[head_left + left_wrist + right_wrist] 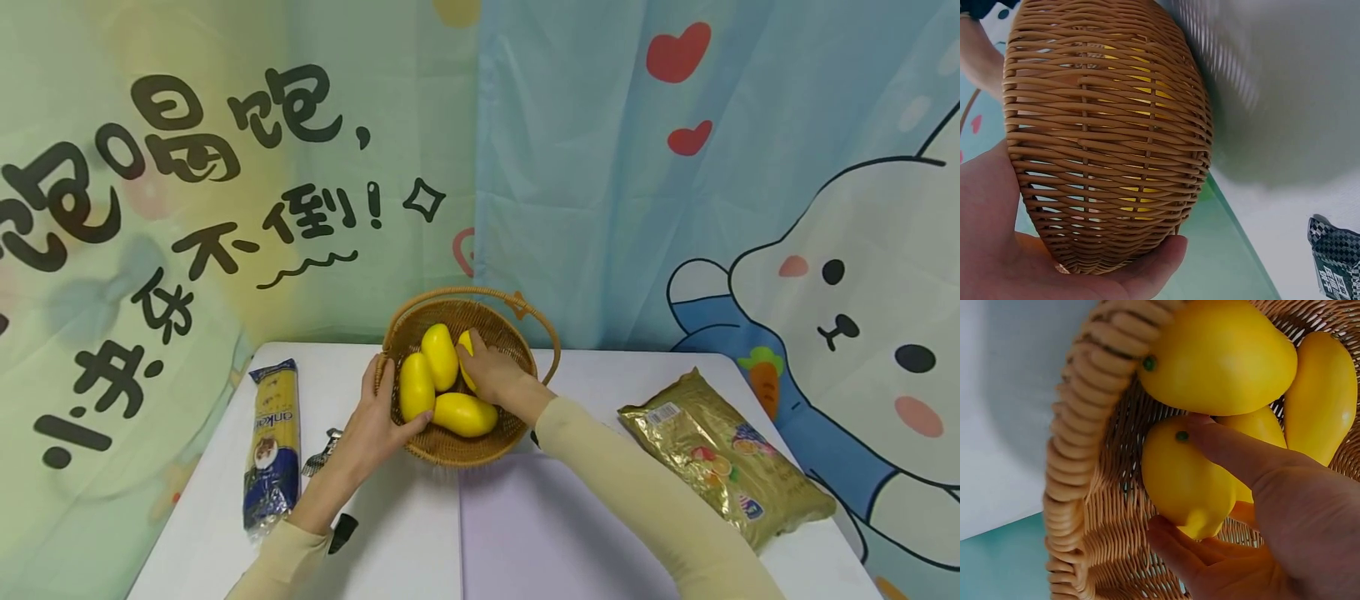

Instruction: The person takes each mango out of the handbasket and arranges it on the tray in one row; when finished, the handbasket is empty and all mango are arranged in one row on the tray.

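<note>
A round wicker basket (457, 454) with a hoop handle stands tilted toward me at the table's back edge. My left hand (377, 425) grips its left side, fingers at the rim; the left wrist view shows the woven outer wall (1104, 137) against that hand. Inside the basket, my right hand (498, 379) holds a yellow mango (1185, 481) between thumb and fingers. Around it lie three more mangoes: one at the left (417, 387), one at the back (440, 358) and one in front (467, 415). Green stem dots show on two of them in the right wrist view.
A blue and yellow pasta bag (273, 442) lies at the left, with a small black checkered packet (322, 454) beside it. At the right is a large gold bag (727, 458). A lavender panel (555, 525) covers the front middle. Printed curtains (570, 167) hang behind the table.
</note>
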Motion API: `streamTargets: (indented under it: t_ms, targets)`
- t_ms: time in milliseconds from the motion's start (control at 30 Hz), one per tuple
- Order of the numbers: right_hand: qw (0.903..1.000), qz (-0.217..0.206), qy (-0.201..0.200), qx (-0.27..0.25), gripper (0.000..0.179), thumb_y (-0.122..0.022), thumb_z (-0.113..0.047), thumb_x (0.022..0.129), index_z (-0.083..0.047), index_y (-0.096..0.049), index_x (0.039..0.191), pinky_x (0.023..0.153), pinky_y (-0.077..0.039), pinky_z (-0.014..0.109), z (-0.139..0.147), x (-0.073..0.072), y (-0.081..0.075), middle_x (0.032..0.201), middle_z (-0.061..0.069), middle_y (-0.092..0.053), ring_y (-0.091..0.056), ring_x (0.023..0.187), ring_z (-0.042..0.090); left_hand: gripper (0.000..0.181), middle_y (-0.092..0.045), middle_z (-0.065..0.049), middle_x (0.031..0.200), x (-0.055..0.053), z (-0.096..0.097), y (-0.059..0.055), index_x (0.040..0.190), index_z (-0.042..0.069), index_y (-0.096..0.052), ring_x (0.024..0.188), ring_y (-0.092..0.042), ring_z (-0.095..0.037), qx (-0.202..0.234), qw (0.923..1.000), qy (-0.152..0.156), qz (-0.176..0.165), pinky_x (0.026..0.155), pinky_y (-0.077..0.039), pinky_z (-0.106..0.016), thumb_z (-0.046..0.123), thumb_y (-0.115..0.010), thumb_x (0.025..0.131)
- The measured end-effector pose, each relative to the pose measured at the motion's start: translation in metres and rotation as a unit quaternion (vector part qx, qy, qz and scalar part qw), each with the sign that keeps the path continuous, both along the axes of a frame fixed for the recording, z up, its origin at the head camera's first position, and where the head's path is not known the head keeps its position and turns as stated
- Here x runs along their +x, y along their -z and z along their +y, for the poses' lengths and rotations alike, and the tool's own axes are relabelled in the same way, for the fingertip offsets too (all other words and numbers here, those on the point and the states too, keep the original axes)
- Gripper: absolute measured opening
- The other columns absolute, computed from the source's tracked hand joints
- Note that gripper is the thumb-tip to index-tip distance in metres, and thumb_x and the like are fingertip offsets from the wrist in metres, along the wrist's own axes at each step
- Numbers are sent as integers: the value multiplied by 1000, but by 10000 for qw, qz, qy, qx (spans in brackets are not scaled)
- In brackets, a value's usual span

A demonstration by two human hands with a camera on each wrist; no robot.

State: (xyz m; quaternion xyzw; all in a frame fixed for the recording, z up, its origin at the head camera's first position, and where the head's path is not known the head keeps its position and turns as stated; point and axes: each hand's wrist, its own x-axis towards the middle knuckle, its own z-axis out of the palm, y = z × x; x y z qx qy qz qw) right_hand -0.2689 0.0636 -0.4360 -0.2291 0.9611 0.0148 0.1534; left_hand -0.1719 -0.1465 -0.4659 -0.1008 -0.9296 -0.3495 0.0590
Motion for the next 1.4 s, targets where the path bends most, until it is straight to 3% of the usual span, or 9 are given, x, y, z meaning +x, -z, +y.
streamTargets:
  t_ms: [267,467,700,900,1033,1233,1400]
  targets:
    - [9999,-16,-10,-125,68,-54,-5,103,-11,-22,163,104,-50,48,5,1,5,169,23,0,-40,142,48,105,1,-21,169,1,1,1,160,-5,-12,125,-58,-45,1,10000,-3,-44,100,-53,-51,45,-74,91]
    - [9993,-46,-41,-370,77,-64,-8,99,-10,-21,163,91,-55,42,14,3,2,169,23,2,-48,136,46,105,3,-20,169,1,0,4,161,-2,-11,124,-60,-44,0,9998,-60,-198,98,-54,-50,47,-72,92]
    - [9948,-19,-216,-994,88,-73,-18,94,-11,-19,163,106,-48,48,22,15,-13,170,22,3,-47,138,45,105,5,-20,169,0,-1,5,162,-1,-10,118,-63,-44,16,9994,-92,-335,95,-56,-50,50,-70,92]
    - [9851,288,-535,-1606,88,-74,-19,94,-9,-21,163,95,-55,39,28,31,-24,169,24,-2,-60,125,37,103,5,-21,169,0,-4,5,161,-3,-9,125,-58,-46,52,9994,-69,-336,100,-53,-52,45,-71,93]
    - [9775,349,-528,-2012,88,-74,-20,94,-12,-21,163,99,-54,39,34,46,-31,170,20,-2,-55,132,36,97,3,-23,168,0,-5,5,161,-4,-11,125,-57,-45,43,9996,-43,-263,96,-55,-50,36,-70,94]
    - [9636,609,-690,-2508,88,-76,-22,92,-13,-23,163,94,-57,34,45,75,-38,170,18,-6,-58,129,34,93,3,-24,168,0,-4,6,161,-3,-12,119,-61,-43,54,9998,-34,-211,85,-59,-45,30,-68,94]
    - [9473,883,-899,-2944,88,-77,-25,91,-11,-27,162,102,-53,35,56,101,-43,170,15,-9,-45,143,33,94,2,-24,168,-1,-4,5,161,-4,-12,122,-59,-43,97,9998,-9,-147,86,-59,-45,28,-69,94]
